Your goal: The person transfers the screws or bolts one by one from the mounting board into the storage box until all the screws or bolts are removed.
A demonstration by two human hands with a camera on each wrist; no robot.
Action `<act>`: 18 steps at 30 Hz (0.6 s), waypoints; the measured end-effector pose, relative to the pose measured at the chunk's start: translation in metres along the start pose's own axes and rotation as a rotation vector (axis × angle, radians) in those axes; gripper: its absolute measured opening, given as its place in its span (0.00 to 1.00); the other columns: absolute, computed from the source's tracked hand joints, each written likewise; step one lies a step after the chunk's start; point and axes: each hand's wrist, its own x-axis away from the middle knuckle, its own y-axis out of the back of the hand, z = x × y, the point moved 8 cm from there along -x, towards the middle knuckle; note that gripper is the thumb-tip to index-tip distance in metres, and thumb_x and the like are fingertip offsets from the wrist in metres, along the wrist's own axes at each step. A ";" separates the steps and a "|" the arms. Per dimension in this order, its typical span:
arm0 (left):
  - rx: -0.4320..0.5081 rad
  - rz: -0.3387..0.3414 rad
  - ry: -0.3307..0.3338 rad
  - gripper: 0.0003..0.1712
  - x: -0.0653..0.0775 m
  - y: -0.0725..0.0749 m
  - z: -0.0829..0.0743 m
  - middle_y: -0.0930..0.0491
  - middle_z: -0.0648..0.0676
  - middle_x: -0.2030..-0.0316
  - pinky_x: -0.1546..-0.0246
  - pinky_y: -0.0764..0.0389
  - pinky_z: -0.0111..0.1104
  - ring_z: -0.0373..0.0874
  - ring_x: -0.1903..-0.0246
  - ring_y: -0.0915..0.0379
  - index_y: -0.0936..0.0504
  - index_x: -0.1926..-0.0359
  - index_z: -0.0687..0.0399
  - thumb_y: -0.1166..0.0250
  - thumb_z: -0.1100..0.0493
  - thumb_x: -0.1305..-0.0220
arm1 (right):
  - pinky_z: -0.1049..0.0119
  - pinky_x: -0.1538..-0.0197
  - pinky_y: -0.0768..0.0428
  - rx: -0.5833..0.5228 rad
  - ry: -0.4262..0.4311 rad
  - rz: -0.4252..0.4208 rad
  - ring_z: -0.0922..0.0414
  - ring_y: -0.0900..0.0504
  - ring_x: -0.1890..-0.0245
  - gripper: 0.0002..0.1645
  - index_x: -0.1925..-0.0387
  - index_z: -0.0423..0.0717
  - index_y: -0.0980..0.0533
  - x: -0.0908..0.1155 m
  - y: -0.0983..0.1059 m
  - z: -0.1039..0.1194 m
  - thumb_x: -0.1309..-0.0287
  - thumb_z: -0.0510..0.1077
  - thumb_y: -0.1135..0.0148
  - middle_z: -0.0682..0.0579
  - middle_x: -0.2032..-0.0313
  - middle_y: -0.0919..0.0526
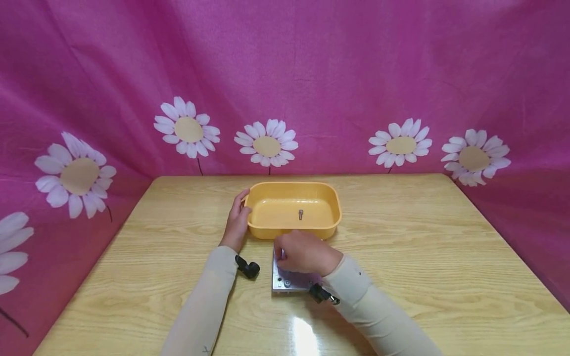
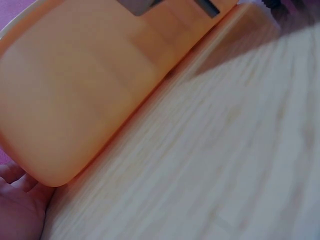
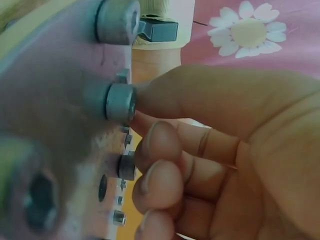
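My left hand (image 1: 237,222) holds the left end of a yellow plastic tray (image 1: 267,233), thumb by the rim. In the left wrist view, its fingers (image 2: 20,210) lie against the tray's corner. Directly in front of the tray is a metal plate (image 1: 281,278) fitted with several socket head screws. Over this plate my right hand (image 1: 307,252) pinches the head of one socket head screw (image 3: 120,102) between thumb and index finger, the other fingers curled beside it. Part of the plate is hidden under the hand.
One loose screw (image 1: 300,214) lies inside the tray. Other screw heads, such as the upper one (image 3: 118,22), stand out from the plate near the right fingers. A wooden table (image 1: 423,257) carries everything, with a pink flowered cloth (image 1: 329,89) behind and at both sides.
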 end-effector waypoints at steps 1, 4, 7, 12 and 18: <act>-0.003 -0.002 0.002 0.32 0.000 0.000 0.000 0.38 0.60 0.34 0.39 0.33 0.47 0.53 0.38 0.38 0.38 0.29 0.47 0.56 0.67 0.35 | 0.70 0.70 0.27 0.003 -0.006 -0.005 0.64 0.26 0.76 0.04 0.73 0.51 0.21 0.000 0.000 0.000 0.51 0.41 0.32 0.62 0.77 0.23; -0.003 0.004 0.014 0.32 0.001 0.000 0.001 0.38 0.60 0.34 0.40 0.33 0.47 0.53 0.39 0.38 0.39 0.29 0.46 0.56 0.67 0.34 | 0.69 0.71 0.27 -0.003 -0.030 -0.016 0.64 0.27 0.77 0.05 0.75 0.52 0.21 0.000 -0.002 -0.001 0.53 0.41 0.32 0.62 0.78 0.24; 0.000 0.004 0.020 0.32 0.002 0.001 0.003 0.37 0.59 0.35 0.40 0.32 0.47 0.53 0.39 0.37 0.38 0.30 0.45 0.55 0.67 0.35 | 0.69 0.74 0.29 -0.002 -0.060 -0.021 0.63 0.28 0.79 0.07 0.78 0.53 0.23 0.000 -0.004 -0.001 0.54 0.40 0.32 0.62 0.80 0.26; 0.029 0.010 0.017 0.33 0.004 0.000 -0.001 0.36 0.63 0.36 0.42 0.32 0.48 0.55 0.40 0.36 0.39 0.29 0.47 0.55 0.68 0.36 | 0.68 0.78 0.33 0.014 -0.092 -0.027 0.63 0.31 0.82 0.13 0.84 0.55 0.28 0.001 -0.003 -0.001 0.55 0.39 0.33 0.61 0.84 0.29; 0.049 0.023 0.020 0.33 0.003 -0.001 -0.003 0.39 0.64 0.34 0.40 0.33 0.50 0.57 0.38 0.38 0.40 0.28 0.48 0.56 0.68 0.35 | 0.68 0.79 0.33 0.045 -0.127 -0.028 0.63 0.31 0.83 0.15 0.86 0.57 0.30 0.000 -0.003 -0.002 0.56 0.39 0.34 0.61 0.85 0.29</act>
